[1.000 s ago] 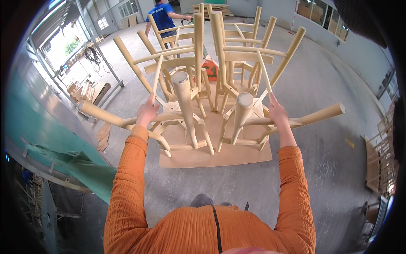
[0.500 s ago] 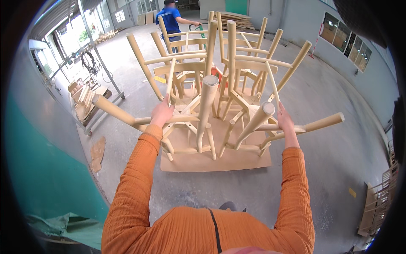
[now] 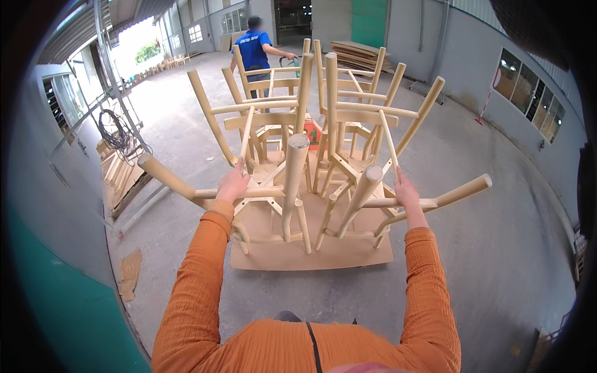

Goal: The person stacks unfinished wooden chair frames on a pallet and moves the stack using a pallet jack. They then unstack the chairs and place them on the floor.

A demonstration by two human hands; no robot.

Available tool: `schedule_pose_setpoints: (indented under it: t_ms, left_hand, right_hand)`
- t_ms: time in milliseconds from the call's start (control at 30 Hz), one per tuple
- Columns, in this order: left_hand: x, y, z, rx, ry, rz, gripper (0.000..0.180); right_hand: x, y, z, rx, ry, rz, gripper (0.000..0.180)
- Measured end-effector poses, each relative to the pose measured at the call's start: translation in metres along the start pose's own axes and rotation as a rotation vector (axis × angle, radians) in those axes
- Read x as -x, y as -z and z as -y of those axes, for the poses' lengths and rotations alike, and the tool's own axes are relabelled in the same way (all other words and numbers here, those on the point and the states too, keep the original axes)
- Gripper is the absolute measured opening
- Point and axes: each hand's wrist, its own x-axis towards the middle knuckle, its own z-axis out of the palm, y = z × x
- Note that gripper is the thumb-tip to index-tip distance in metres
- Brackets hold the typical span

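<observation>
Above a brown board, we gripped wooden chairs by slim rails, left hand and right hand alike; steadying them likely called for even pressure.

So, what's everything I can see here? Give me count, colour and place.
Chairs: several, overlapping; pale wood; centre
Board: one, brown, beneath chairs
Red panel: one, red with dark marks, partly hidden among chairs
Co-worker: one, blue shirt, beyond chairs
Handle: one, green and dark, beside co-worker
Sheets: one stack, brown, back
Green panel: one, green, back
Windows: several panes, dark, upper right
Pole: one, red and white, upper right
Cable: one coil, dark, left
Wood pieces: many, pale brown, left
Scrap: one, brown, left
Floor: one, grey, throughout
Shirt: one, orange, bottom
Left hand: one, bare, holding a left-side chair
Right hand: one, bare, holding a right-side chair
</observation>
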Motion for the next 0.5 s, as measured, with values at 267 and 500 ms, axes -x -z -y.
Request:
schedule_pose_setpoints:
  t_ms: [267,500]
  left_hand:
    - [0.007,0.024,-0.019,-0.021,0.016,0.031,0.071]
    - [-0.043,0.010,-0.052,-0.058,-0.023,0.029,0.072]
  right_hand:
    - [0.010,0.030,0.005,-0.033,-0.038,0.053,0.054]
    - [-0.043,0.032,-0.001,-0.045,-0.031,-0.055,0.054]
